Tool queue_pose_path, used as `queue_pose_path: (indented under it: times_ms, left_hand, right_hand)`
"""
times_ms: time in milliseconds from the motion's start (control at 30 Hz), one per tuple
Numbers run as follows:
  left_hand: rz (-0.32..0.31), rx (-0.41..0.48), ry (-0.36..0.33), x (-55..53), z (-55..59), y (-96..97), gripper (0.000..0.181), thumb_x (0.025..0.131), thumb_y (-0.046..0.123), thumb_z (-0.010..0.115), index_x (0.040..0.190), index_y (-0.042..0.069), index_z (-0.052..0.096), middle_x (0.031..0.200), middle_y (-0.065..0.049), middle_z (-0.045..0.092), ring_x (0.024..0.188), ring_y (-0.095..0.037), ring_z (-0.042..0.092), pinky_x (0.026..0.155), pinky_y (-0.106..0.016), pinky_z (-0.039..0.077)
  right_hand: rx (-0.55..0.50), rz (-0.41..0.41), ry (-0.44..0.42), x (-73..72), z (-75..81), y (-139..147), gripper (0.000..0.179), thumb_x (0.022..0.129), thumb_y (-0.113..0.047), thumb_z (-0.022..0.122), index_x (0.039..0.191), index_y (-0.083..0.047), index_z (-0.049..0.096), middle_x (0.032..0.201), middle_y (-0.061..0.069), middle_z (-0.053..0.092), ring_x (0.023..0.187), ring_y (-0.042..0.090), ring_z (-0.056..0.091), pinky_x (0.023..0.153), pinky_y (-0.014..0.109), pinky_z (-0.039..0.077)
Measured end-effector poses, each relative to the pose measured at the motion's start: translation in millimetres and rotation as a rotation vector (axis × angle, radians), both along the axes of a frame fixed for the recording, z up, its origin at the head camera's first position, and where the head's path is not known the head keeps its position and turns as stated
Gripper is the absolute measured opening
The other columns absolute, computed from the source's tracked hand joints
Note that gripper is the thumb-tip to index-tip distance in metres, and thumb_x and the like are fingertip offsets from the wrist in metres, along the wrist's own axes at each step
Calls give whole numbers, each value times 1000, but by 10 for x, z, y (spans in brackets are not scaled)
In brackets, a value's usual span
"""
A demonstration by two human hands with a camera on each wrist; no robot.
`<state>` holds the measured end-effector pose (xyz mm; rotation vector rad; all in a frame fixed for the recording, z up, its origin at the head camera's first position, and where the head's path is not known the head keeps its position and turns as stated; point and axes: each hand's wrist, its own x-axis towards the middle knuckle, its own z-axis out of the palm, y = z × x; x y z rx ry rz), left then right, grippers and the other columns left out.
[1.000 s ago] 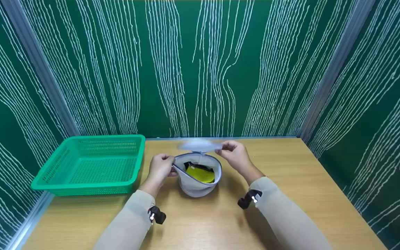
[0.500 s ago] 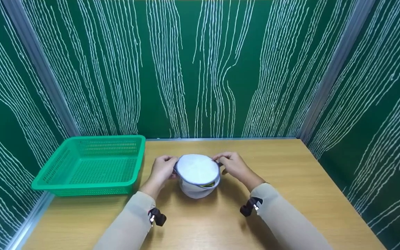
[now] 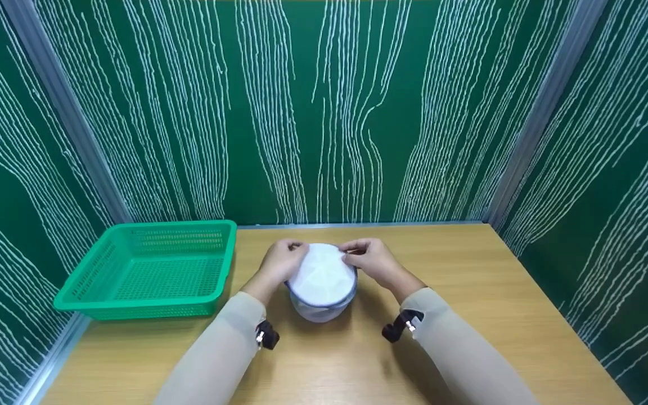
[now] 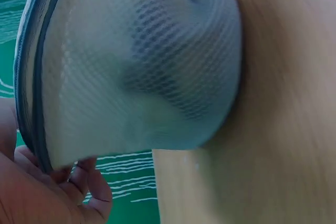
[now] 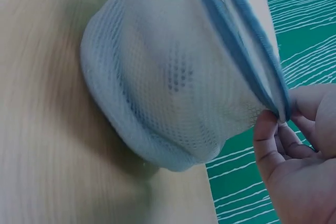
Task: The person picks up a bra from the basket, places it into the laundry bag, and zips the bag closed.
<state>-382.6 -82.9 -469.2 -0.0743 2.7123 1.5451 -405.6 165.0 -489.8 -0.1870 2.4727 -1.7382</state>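
A white mesh laundry bag [image 3: 317,313] with a blue-grey zipper rim stands on the table, its round lid [image 3: 324,274] lying over the mouth. My left hand [image 3: 283,261] grips the rim at the far left, thumb above and fingers below. On the far right, my right hand [image 3: 376,262] pinches the zipper edge between thumb and fingers, seen closely in the right wrist view beside the blue zipper band [image 5: 247,40]. A gap shows between the two zipper bands [image 4: 37,77] in the left wrist view. Dark shapes show faintly through the mesh [image 4: 157,61].
A green plastic basket [image 3: 225,270] with perforated sides stands on the left of the wooden table [image 3: 470,315]. Green panels [image 3: 470,112] with white wavy lines rise behind and at both sides.
The lid has swung down from upright over the bag's mouth, hiding the yellow item inside. My left hand has moved right and slightly back along the rim; my right hand now pinches the edge.
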Motion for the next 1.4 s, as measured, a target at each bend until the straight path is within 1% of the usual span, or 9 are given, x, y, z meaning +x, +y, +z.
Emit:
queue_pose_path:
  times_ms: [67, 233, 400, 633, 767, 933, 1000, 1167, 1400]
  left_hand:
    - [-26, -12, 7, -40, 19, 44, 44, 117, 34, 61, 145, 4, 74, 152, -18, 72, 146, -35, 65, 127, -50, 52]
    - [-51, 7, -44, -108, 40, 103, 43, 117, 36, 62, 142, 3, 76, 147, -16, 74, 140, -32, 68, 123, -49, 55]
    - [-46, 18, -54, -157, 15, 90, 35, 115, 32, 67, 130, 3, 78, 133, -15, 77, 125, -29, 70, 114, -47, 60]
    - [-26, 62, -7, -159, 3, 47, 26, 114, 27, 71, 126, 7, 80, 130, -12, 77, 122, -27, 70, 113, -47, 60]
    - [-31, 85, 6, -154, -15, 45, 24, 113, 25, 72, 126, 8, 82, 129, -12, 78, 121, -27, 71, 113, -47, 60]
    - [-31, 112, 47, -163, -51, 49, 22, 112, 23, 73, 125, 7, 83, 128, -12, 80, 122, -27, 72, 114, -46, 60]
    - [-34, 121, 55, -167, -61, 49, 22, 113, 22, 73, 125, 7, 83, 129, -12, 80, 123, -27, 71, 114, -46, 59]
    - [-39, 139, 39, -161, -67, 33, 22, 114, 25, 72, 127, 11, 83, 132, -10, 78, 126, -27, 70, 117, -47, 58]
    - [-69, 159, 23, -160, -85, 4, 21, 114, 26, 71, 125, 13, 83, 132, -8, 78, 127, -27, 69, 117, -47, 57]
  right_hand:
    - [-28, 26, -3, -2, 14, 2, 25, 101, -5, 79, 125, -8, 84, 130, 12, 80, 115, 22, 73, 92, 28, 64]
    - [-67, 70, -4, -41, 29, 12, 32, 100, 0, 77, 131, -6, 79, 135, 14, 78, 121, 25, 72, 97, 32, 65]
    - [-85, 79, -61, -143, 37, -14, 33, 110, -10, 68, 142, -4, 72, 140, 15, 75, 120, 24, 71, 97, 35, 64]
    - [111, 131, -78, -340, 79, -88, 28, 118, -21, 62, 139, -11, 76, 141, 11, 75, 118, 21, 68, 97, 41, 64]
    - [95, 193, -95, -402, 101, -143, 30, 119, -19, 58, 139, -11, 79, 144, 11, 74, 117, 21, 69, 93, 35, 63]
    - [110, 276, -79, -432, 128, -229, 34, 117, -12, 56, 141, -11, 79, 142, 11, 75, 105, 16, 68, 86, 26, 59]
    - [131, 295, -83, -433, 149, -250, 34, 116, -10, 56, 142, -10, 79, 141, 12, 76, 105, 15, 70, 87, 25, 59]
    - [203, 324, -79, -434, 195, -264, 36, 114, -12, 60, 145, -11, 77, 145, 12, 77, 117, 19, 72, 98, 29, 62]
    - [196, 339, -132, -413, 234, -230, 31, 115, -11, 61, 140, -12, 79, 133, 10, 78, 109, 19, 71, 93, 29, 62]
